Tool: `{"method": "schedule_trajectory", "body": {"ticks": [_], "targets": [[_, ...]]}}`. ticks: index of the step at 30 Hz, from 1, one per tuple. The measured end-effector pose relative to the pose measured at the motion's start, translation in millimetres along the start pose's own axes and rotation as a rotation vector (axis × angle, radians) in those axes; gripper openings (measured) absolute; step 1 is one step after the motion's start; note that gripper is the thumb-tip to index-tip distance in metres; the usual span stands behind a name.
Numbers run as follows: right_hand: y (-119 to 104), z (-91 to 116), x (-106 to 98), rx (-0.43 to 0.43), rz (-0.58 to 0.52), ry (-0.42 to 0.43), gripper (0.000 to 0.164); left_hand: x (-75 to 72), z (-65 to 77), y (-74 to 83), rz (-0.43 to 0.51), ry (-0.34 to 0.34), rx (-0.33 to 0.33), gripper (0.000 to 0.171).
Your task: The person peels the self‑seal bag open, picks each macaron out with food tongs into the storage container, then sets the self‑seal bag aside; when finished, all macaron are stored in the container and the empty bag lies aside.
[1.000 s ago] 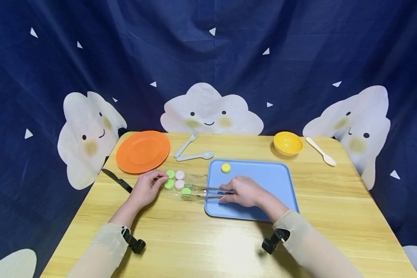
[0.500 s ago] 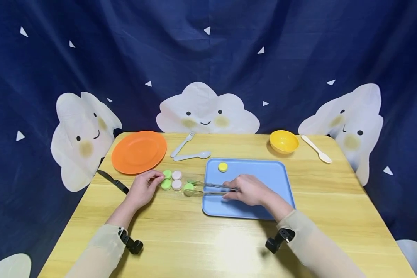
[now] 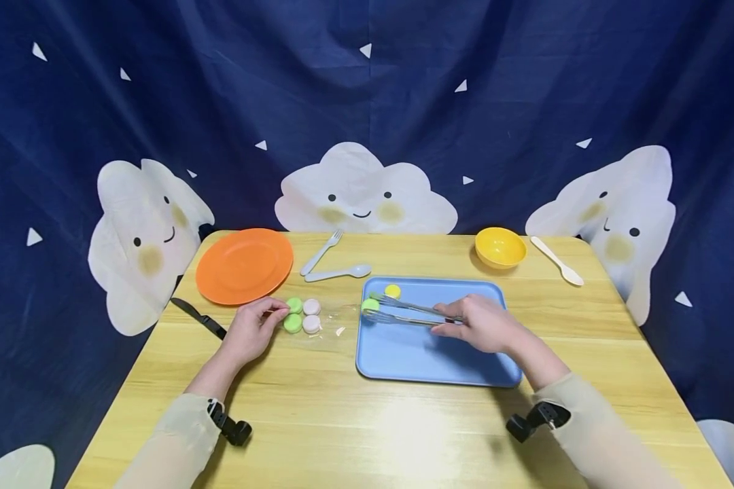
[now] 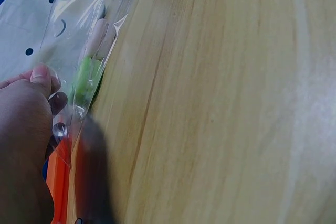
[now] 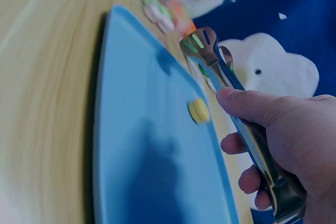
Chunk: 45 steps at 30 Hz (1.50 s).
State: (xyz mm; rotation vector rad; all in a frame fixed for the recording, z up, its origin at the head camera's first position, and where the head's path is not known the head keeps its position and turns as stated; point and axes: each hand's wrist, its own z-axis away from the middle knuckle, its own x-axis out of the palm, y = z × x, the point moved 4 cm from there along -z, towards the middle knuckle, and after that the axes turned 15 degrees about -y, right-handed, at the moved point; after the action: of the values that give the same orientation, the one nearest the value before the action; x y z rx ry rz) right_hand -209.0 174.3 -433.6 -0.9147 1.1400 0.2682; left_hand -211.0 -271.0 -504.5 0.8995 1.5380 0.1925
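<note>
My left hand pinches the left edge of a clear plastic package between thumb and fingers. Inside it sit two green macarons and two pale pink macarons; its right part holds none. My right hand grips metal tongs, thumb on one side and fingers on the other. Between the slotted tips is a green macaron, over the left edge of the blue tray. A yellow macaron lies on the tray near its back left corner, beside the tongs.
Back left is an orange plate, with a black knife in front of it. A pale fork and spoon lie behind the package. Back right are a yellow bowl and a white spoon.
The tongs have taken the green macaron out of the package's right part and carried it right and back, over the tray. The left hand keeps its pinch on the package.
</note>
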Motion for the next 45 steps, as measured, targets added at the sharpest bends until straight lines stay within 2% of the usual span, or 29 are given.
{"method": "schedule_trajectory", "body": {"ticks": [6, 15, 24, 32, 35, 38, 45], "targets": [[19, 25, -12, 0.034, -0.010, 0.028, 0.045, 0.0, -0.9, 0.6, -0.002, 0.001, -0.002, 0.003], [49, 51, -20, 0.167, 0.021, 0.055, 0.049, 0.2, -1.8, 4.0, 0.001, -0.006, -0.006, 0.003], [71, 57, -15, 0.266, -0.016, 0.029, 0.056, 1.9, -1.5, -0.7, -0.008, -0.021, -0.022, 0.004], [66, 54, -14, 0.304, -0.051, 0.024, 0.072, 1.1, -1.8, 0.2, 0.000, -0.010, -0.009, 0.003], [57, 50, -16, 0.291, -0.050, 0.030, 0.074, 1.1, -2.1, 0.8, 0.002, -0.011, -0.010, 0.003], [45, 43, -15, 0.239, -0.052, 0.035, 0.070, 0.7, -2.0, 1.4, 0.006, -0.014, -0.019, 0.003], [19, 17, -1, 0.066, -0.063, 0.013, 0.047, -0.5, -1.8, 2.3, 0.005, -0.019, -0.043, 0.003]]}}
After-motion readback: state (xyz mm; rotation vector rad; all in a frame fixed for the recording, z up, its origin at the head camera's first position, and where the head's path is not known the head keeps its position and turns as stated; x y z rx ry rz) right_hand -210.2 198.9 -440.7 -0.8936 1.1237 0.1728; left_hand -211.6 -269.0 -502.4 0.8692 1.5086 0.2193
